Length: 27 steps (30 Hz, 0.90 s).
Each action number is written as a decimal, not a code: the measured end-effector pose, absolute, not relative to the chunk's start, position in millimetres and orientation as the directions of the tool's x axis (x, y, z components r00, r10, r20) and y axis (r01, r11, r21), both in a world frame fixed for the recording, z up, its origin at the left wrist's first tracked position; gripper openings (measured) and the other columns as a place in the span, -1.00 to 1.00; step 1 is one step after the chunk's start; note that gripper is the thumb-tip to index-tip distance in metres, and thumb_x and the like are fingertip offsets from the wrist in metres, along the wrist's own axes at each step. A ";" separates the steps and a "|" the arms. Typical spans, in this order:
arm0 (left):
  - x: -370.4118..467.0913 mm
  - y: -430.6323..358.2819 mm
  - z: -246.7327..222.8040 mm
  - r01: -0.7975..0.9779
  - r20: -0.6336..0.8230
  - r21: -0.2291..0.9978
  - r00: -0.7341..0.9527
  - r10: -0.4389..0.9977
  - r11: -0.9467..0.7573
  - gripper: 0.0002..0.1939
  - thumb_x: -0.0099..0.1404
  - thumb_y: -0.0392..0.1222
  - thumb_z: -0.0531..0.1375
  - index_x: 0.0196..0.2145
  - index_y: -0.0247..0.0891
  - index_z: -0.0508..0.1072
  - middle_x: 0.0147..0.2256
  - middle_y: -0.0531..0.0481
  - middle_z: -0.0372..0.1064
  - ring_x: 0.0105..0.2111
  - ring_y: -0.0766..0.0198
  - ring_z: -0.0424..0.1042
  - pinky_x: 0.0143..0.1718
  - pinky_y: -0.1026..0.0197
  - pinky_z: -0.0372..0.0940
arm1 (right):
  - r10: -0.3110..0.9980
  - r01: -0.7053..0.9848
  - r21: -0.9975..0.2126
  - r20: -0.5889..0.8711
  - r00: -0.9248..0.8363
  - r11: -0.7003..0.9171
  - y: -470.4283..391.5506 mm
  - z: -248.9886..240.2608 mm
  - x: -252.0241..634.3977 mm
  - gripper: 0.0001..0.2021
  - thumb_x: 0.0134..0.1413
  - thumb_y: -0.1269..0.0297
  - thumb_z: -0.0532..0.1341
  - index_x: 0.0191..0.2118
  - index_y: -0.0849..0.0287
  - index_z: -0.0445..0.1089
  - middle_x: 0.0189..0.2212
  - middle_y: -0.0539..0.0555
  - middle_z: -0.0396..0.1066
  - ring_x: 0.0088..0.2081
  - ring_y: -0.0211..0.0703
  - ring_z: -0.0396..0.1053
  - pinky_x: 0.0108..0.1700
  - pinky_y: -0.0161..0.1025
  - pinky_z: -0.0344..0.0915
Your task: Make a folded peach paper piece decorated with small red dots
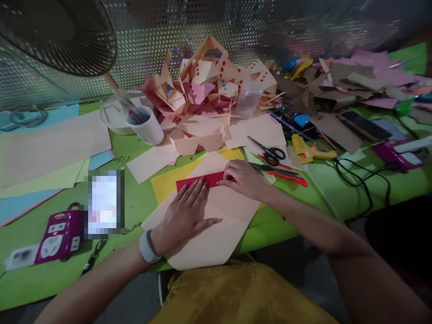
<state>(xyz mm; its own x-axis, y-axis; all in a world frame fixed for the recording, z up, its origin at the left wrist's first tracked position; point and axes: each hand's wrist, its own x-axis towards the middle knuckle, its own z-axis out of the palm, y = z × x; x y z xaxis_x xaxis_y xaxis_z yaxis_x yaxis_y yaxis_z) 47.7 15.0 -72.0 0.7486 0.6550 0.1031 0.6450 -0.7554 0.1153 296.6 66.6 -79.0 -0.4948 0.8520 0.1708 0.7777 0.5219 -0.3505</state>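
My left hand [189, 204] lies flat with fingers stretched out, its fingertips pressing on a red paper strip [184, 183]. My right hand [241, 179] has its fingers curled together at the strip's right end. Beneath both hands is a large cream paper sheet [216, 243] with cut corners, reaching the table's front edge. A yellow paper sheet [162, 188] shows under it at the upper left. Just beyond my right hand lie black-handled scissors [270, 153] and a red-orange and black cutter-like tool [286, 175].
Cream and pink paper scraps [209, 90] pile up behind. A white cup [148, 128] leans beside a fan [60, 36]. Stacked coloured sheets [57, 139], a lit phone [104, 202] and a purple power socket [62, 236] lie left. A yellow glue gun [308, 150] and a black cable [364, 180] lie right.
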 end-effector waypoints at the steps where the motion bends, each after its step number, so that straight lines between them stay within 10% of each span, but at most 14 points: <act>1: 47.9 15.1 -71.9 0.643 0.105 0.104 0.751 0.651 -0.759 -0.08 0.36 0.38 -0.08 0.31 -0.54 0.15 0.33 -0.41 0.03 0.35 -0.13 0.04 0.31 -0.14 0.05 | 0.851 0.786 -0.327 0.174 -0.495 0.524 66.4 -78.7 296.5 -0.65 0.30 0.01 0.16 -0.38 0.18 0.40 -0.29 0.13 0.42 -0.22 -0.07 0.32 -0.12 -0.13 0.15; 18: 48.7 16.2 -71.3 0.619 0.164 0.081 0.765 0.623 -0.781 -0.11 0.37 0.34 -0.05 0.32 -0.53 0.12 0.30 -0.46 0.09 0.32 -0.15 0.10 0.27 -0.16 0.12 | 0.871 0.891 -0.061 0.249 -0.424 0.451 62.1 -70.6 308.6 -0.60 0.33 0.03 0.10 -0.37 0.23 0.46 -0.32 0.22 0.41 -0.23 0.04 0.29 -0.15 -0.05 0.13; 23: 45.9 16.6 -77.5 0.630 0.172 0.083 0.754 0.634 -0.772 -0.08 0.35 0.37 -0.06 0.29 -0.58 0.16 0.29 -0.48 0.11 0.32 -0.15 0.10 0.27 -0.15 0.12 | 0.707 0.723 -0.094 0.324 -0.628 0.685 26.2 -67.4 287.3 -0.62 0.40 0.13 0.01 0.05 0.24 0.43 0.07 0.29 0.42 0.14 0.10 0.29 0.15 0.06 0.13; 27: 45.2 17.5 -80.5 0.616 0.167 0.054 0.770 0.616 -0.786 -0.13 0.38 0.33 -0.08 0.22 -0.60 0.27 0.26 -0.50 0.16 0.31 -0.15 0.13 0.26 -0.15 0.13 | 0.576 0.569 -0.103 0.230 -0.784 0.816 3.4 -81.5 271.1 -0.26 0.33 -0.17 -0.07 0.32 0.41 0.13 0.32 0.37 0.14 0.36 0.11 0.04 0.34 0.08 -0.02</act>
